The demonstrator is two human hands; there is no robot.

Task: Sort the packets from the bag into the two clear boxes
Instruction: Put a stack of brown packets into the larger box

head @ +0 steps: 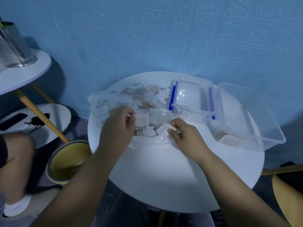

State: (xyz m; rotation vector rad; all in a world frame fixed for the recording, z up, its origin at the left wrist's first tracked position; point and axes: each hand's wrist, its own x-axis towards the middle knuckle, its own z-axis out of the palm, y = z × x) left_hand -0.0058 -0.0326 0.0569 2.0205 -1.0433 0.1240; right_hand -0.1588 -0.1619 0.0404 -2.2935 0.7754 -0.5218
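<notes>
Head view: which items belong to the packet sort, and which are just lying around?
Job:
bag of packets
small clear box
large clear box
white packet, pinched in right hand
left hand, pinching the bag

Lying about:
metal cup
yellow tub
black phone

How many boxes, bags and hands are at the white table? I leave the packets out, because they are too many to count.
Boxes: 2, the blue-clip box and the big box
Bag: 1
Hands: 2, the left hand pinching the bag and the right hand pinching a packet
Total: 5
</notes>
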